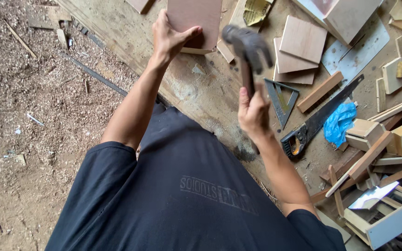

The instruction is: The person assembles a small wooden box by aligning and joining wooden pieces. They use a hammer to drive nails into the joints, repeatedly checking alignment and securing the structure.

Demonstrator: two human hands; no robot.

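My right hand [253,111] is clamped around the handle of a hammer [247,51], with the blurred head raised above the bench. My left hand [169,39] presses flat on a square plywood panel [194,18], thumb stretched across its lower edge, fingers spread rather than curled around anything. The panel lies at the far side of the workbench [196,93], on top of a thin strip of wood.

Just beside the hammer lie more plywood squares [301,44] and a metal triangle square [282,100]. A handsaw [317,118] lies past that, its black grip near my right wrist, with a crumpled blue bag [340,122] just beside the blade. Further right is a heap of offcuts [382,153]. Sawdust covers the floor [33,116] to my left.

The worry, as I judge it, is my thumb: it sits close to where the hammer head hangs, so a slightly off swing could catch it. I cannot see any nail, so I cannot tell the target. The panel could also skid on the strip below if my pressing hand eases. The saw teeth are near my forearm too.
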